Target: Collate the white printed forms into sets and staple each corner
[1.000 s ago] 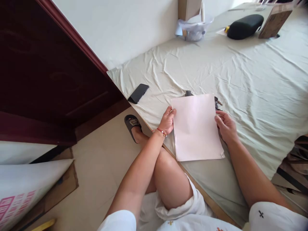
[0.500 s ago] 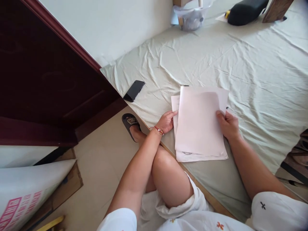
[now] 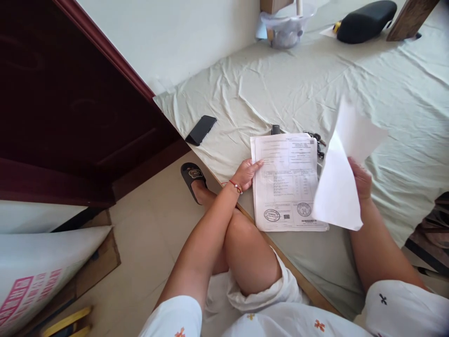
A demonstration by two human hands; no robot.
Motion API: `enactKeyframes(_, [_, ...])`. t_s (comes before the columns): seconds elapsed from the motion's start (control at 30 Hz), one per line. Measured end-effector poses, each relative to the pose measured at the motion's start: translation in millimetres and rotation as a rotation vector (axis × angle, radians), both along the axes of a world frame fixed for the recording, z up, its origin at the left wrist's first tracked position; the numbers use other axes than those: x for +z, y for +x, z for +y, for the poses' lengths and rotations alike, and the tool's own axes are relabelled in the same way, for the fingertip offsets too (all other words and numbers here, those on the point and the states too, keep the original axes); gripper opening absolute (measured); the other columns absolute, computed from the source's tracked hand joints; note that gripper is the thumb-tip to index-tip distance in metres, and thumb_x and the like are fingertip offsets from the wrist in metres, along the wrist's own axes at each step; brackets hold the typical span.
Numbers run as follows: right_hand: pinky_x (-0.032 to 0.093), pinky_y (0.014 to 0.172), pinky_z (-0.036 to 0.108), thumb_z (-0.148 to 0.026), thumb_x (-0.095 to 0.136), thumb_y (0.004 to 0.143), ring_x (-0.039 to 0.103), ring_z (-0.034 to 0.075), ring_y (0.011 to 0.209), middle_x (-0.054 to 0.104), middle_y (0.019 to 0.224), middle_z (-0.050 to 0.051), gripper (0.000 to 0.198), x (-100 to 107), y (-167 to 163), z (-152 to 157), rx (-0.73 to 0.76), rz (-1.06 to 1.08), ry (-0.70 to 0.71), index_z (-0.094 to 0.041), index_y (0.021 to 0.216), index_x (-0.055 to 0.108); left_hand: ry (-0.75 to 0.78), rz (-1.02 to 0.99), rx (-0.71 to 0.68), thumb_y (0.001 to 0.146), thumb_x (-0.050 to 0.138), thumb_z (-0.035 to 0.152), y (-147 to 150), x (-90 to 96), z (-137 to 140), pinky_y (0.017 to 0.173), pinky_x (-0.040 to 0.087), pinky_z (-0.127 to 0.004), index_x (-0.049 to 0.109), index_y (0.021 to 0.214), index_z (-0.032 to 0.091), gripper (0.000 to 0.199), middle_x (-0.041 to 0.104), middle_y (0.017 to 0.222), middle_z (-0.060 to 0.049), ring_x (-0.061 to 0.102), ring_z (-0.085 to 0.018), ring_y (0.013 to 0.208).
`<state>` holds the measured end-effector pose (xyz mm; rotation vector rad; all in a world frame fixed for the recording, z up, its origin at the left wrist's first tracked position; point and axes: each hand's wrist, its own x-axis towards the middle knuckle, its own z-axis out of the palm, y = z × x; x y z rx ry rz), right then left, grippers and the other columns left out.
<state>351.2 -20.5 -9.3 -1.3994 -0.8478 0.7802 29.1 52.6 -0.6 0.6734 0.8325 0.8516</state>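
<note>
My left hand (image 3: 246, 173) grips the left edge of a stack of printed papers (image 3: 286, 182), thumb on top. The top sheet bears lines of text, a small table and two round stamps near its bottom. To the right, my right hand (image 3: 361, 180) is closed on a bent white sheet (image 3: 340, 182), lifted off the stack and curling upward. That sheet partly hides the right fingers and the stack's right edge. Behind the stack's top edge, a bunch of keys (image 3: 320, 142) and a small dark object (image 3: 276, 129) show on the cloth.
A pale green sheet (image 3: 238, 112) covers the bed-like surface. On it lie a black phone in a case (image 3: 201, 130), a clear plastic tub (image 3: 286, 30), a black padded object (image 3: 366, 21) and a wooden piece (image 3: 410, 21). A dark red door (image 3: 87, 117) stands left.
The blank-backed sheet has come off the stack in my right hand, moving right and bending. The printed, stamped page beneath now shows. My left hand keeps its hold on the stack.
</note>
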Motion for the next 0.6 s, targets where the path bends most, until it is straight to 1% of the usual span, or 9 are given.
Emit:
enactKeyframes(0.07, [0.065,0.072,0.048,-0.051,0.078,0.075,0.076,0.029,0.082,0.077,0.092,0.002,0.025,2.8,-8.9,0.4,-0.010,0.166,-0.004,-0.032,0.091,0.075,0.014,0.006,0.029,0.060,0.095,0.034,0.3,0.3,-0.4,0.101,0.057,-0.049,0.075,0.096,0.011,0.047,0.081,0.091,-0.012,0.076,-0.031,0.102])
enactKeyframes(0.13, [0.065,0.072,0.047,-0.046,0.084,0.068,0.076,0.028,0.081,0.077,0.093,0.002,0.027,4.0,-18.2,0.6,-0.015,0.250,0.017,-0.031,0.090,0.076,0.022,0.012,0.056,0.057,0.097,0.036,0.6,1.3,-1.1,0.101,0.057,-0.048,0.075,0.098,0.011,0.052,0.081,0.093,-0.011,0.076,-0.031,0.101])
enactKeyframes(0.23, [0.064,0.071,0.043,-0.042,0.088,0.064,0.074,0.023,0.074,0.077,0.091,0.001,0.031,2.8,-29.1,0.7,0.001,0.240,0.048,-0.027,0.089,0.076,0.031,0.018,0.077,0.053,0.098,0.038,0.9,2.8,-1.9,0.101,0.057,-0.048,0.074,0.099,0.012,0.058,0.081,0.094,-0.011,0.076,-0.031,0.101])
enactKeyframes(0.33, [0.062,0.068,0.036,-0.040,0.089,0.064,0.071,0.019,0.071,0.077,0.092,0.000,0.031,0.1,-34.1,2.4,0.044,0.170,0.052,-0.027,0.089,0.076,0.053,0.022,0.085,0.052,0.099,0.041,1.1,2.8,-1.9,0.100,0.057,-0.048,0.074,0.101,0.013,0.062,0.081,0.096,-0.012,0.076,-0.030,0.102])
enactKeyframes(0.47, [0.060,0.064,0.031,-0.040,0.090,0.064,0.069,0.017,0.072,0.077,0.097,-0.001,0.043,-0.3,-34.5,6.5,0.103,0.127,0.040,-0.027,0.102,0.072,0.071,0.012,0.106,0.051,0.099,0.042,1.2,1.0,-1.7,0.098,0.057,-0.047,0.075,0.102,0.013,0.064,0.081,0.101,-0.012,0.075,-0.030,0.101])
enactKeyframes(0.53, [0.060,0.060,0.030,-0.041,0.092,0.062,0.069,0.017,0.071,0.077,0.099,0.000,0.050,0.8,-33.7,7.8,0.126,0.149,0.012,-0.027,0.106,0.070,0.075,0.001,0.102,0.051,0.099,0.042,1.3,0.0,-1.6,0.096,0.057,-0.046,0.075,0.103,0.013,0.064,0.081,0.103,-0.012,0.075,-0.029,0.099])
enactKeyframes(0.6, [0.059,0.055,0.031,-0.043,0.093,0.060,0.068,0.017,0.067,0.077,0.095,0.001,0.052,1.6,-32.8,7.8,0.170,0.167,-0.052,-0.027,0.104,0.071,0.082,0.001,0.101,0.052,0.098,0.042,1.4,-0.6,-1.6,0.096,0.057,-0.046,0.075,0.104,0.013,0.064,0.081,0.105,-0.013,0.075,-0.029,0.099])
